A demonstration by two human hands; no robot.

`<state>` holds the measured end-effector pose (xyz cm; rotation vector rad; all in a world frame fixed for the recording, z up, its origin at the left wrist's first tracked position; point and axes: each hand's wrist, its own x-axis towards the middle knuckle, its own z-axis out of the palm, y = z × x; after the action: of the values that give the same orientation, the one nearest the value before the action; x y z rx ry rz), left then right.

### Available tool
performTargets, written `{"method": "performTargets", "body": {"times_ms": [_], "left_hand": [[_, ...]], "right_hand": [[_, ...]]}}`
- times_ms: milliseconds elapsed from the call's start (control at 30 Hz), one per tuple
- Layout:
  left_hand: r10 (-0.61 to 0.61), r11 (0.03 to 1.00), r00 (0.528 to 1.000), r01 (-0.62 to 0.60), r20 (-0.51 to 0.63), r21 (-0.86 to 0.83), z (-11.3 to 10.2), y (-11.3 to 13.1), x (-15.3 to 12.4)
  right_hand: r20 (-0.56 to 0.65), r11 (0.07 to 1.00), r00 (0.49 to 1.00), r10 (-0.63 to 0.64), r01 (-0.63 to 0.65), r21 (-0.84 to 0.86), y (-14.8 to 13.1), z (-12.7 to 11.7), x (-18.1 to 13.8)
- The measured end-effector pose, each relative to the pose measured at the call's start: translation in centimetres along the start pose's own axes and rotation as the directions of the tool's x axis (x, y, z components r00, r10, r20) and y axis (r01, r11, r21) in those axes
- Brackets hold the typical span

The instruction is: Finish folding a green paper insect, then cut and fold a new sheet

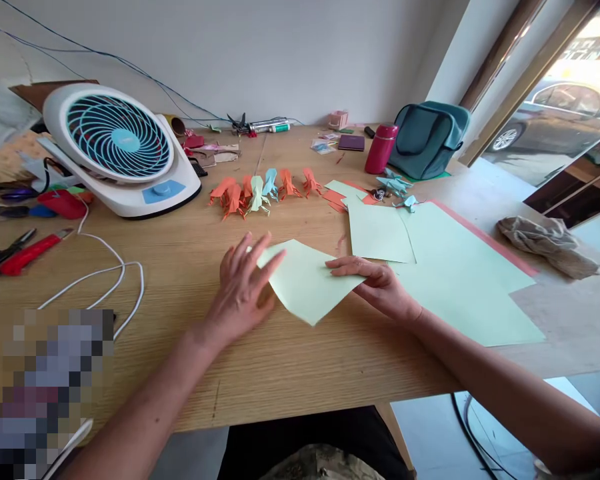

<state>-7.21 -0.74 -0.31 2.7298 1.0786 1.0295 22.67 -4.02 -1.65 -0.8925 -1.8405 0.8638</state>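
A: What is seen first?

B: A wooden table, pale and straight-grained, is shown from above. Large sheets of matte, pale green paper are laid flat across its right side, with a red strip showing along their far edge.

A: And behind them?

B: A round white fan with a blue spiral grille is tilted at the far left. A soft teal bag is set at the far right.

A: Where is the piece being handled?

B: A pale green paper, creased into a pointed, kite-like shape, is laid flat near the table's front edge, between the two hands.

A: How are the hands posed?

B: The left hand is laid palm down on the paper's left corner, its fingers spread apart and straight. The right hand is pressed flat on the right corner, fingers held together and pointed left. Nothing is gripped by either. Both forearms are stretched in from the near edge.

A: Smaller items?

B: A crumpled beige cloth is left at the right edge. A row of folded paper figures, orange and light blue, is lined up mid-table. A glossy red bottle is stood upright beside the bag.
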Motion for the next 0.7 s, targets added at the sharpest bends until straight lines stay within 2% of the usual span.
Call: {"method": "performTargets", "body": {"times_ms": [67,167,267,333,433,567,700], "left_hand": [[0.121,0.979,0.989,-0.132,0.079,0.157,-0.2,1.3,-1.0],[0.321,0.930,0.933,-0.342,0.161,0.133,0.1,2.7,-1.8],[0.383,0.910,0.900,-0.407,0.210,0.084,0.5,3.8,-2.5],[0.357,0.922,0.896,-0.384,0.263,0.056,0.6,4.8,-3.1],[0.303,0.948,0.902,-0.318,0.306,-0.001,0.4,6.5,-4.1],[0.200,0.980,0.925,-0.187,0.324,-0.070,0.0,8.0,-4.7],[0.096,0.988,0.935,-0.047,0.341,-0.148,-0.5,8.8,-4.8]], "right_hand": [[0.094,1.000,0.996,0.004,-0.003,-0.008,0.0,-0.2,-0.5],[0.251,0.970,0.968,-0.031,0.090,-0.227,-0.5,-0.5,-1.4],[0.308,0.800,0.951,-0.023,0.203,-0.565,-1.5,-0.5,-3.0],[0.315,0.693,0.949,-0.027,0.245,-0.678,-2.3,-0.2,-4.4],[0.312,0.656,0.948,-0.064,0.276,-0.703,-3.4,0.5,-6.5],[0.242,0.722,0.967,-0.083,0.225,-0.654,-4.1,1.4,-8.0],[0.149,0.822,0.989,0.007,0.079,-0.563,-4.1,1.8,-8.2]]}}
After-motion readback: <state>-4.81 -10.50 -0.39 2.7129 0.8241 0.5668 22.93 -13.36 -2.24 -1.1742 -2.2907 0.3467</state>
